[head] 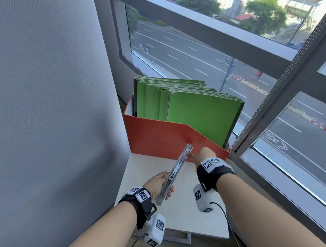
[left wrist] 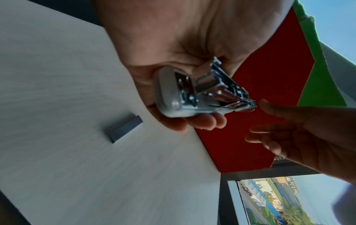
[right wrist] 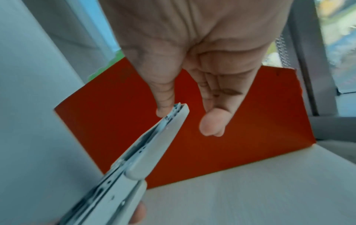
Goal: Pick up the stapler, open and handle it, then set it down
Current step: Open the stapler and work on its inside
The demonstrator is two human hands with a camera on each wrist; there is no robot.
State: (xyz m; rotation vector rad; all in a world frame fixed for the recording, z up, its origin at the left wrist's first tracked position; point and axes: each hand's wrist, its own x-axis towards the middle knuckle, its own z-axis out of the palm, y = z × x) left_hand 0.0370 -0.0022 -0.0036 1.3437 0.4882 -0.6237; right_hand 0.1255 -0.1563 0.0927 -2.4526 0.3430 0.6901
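Observation:
A pale grey stapler [head: 175,171] is swung open nearly flat, metal staple channel exposed, and is held above a white table [head: 188,217]. My left hand [head: 157,183] grips its lower half, fingers curled round the body [left wrist: 194,94]. My right hand [head: 203,154] is at the far tip, fingers relaxed and mostly straight. In the right wrist view its thumb [right wrist: 163,97] touches the tip of the stapler [right wrist: 146,152], while the other fingers [right wrist: 212,121] stay clear of it. Nothing is in the right hand.
A red file box [head: 156,139] full of green folders [head: 196,109] stands at the table's far edge. A strip of staples [left wrist: 123,129] lies on the tabletop. A grey wall [head: 40,89] is to the left, windows [head: 206,53] ahead and right.

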